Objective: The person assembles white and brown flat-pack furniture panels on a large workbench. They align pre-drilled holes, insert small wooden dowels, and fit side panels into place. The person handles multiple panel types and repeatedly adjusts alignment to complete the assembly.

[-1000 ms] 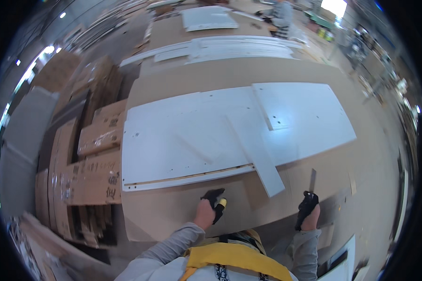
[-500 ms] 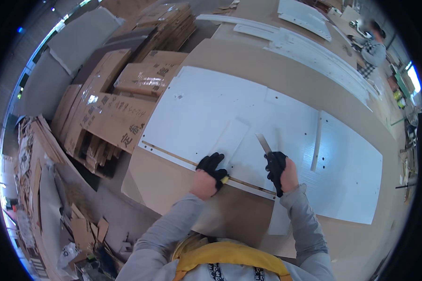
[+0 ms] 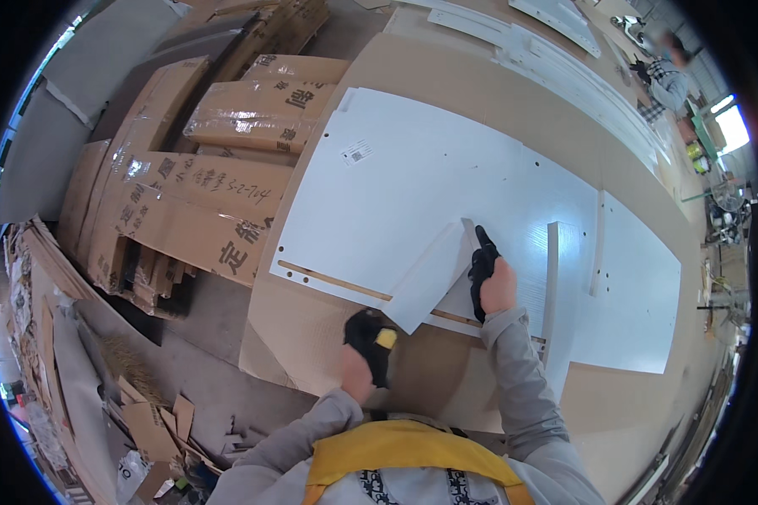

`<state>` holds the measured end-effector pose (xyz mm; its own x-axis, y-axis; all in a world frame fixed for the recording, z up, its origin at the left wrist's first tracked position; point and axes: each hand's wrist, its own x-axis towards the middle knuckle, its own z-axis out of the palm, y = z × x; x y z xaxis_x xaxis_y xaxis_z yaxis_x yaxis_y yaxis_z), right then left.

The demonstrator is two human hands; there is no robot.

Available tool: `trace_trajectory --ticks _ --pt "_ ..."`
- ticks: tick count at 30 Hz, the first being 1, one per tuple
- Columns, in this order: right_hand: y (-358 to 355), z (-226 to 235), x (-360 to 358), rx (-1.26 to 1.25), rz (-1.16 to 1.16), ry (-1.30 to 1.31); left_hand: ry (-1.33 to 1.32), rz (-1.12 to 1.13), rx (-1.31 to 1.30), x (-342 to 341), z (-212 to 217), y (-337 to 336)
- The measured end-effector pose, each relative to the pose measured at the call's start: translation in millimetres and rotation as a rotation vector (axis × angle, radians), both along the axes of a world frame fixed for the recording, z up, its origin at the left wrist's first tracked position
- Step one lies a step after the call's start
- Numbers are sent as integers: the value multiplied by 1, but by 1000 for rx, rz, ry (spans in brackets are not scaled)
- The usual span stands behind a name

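Note:
My right hand (image 3: 490,282), in a black glove, is closed on the right edge of a narrow white board (image 3: 425,282). This board leans over the front edge of a large white panel (image 3: 396,177). Off the panel's front edge, close to the board's lower end, my gloved left hand (image 3: 367,347) is curled around a small yellow object (image 3: 387,338); its kind is not clear. A brown strip (image 3: 333,281) runs along the panel's front edge, with several dark holes nearby. Another narrow white board (image 3: 554,286) rests right of my right hand.
Brown cardboard (image 3: 290,349) lies under the panel. Cardboard boxes (image 3: 202,189) are stacked at the left, and scrap cardboard (image 3: 153,429) litters the floor. More white panels (image 3: 573,97) lie across the far side. A co-worker (image 3: 667,80) stands at the far right.
My left hand has come off the panel toward me, with the yellow object in it. The board in my right hand has swung toward the front edge, its broad face showing. My view has shifted.

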<state>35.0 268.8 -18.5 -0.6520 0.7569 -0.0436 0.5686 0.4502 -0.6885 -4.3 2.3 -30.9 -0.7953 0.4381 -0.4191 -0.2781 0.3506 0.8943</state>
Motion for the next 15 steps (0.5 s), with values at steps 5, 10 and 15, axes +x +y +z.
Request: trace_trajectory --ticks 5,10,15 --pt "-15 19 -12 147 27 -95 -610 107 453 -16 21 4" --pt "-40 22 2 151 166 -135 -785 27 579 -25 13 -6" --pt "-99 28 23 210 441 -268 -1402 36 1276 -8 -57 -27"
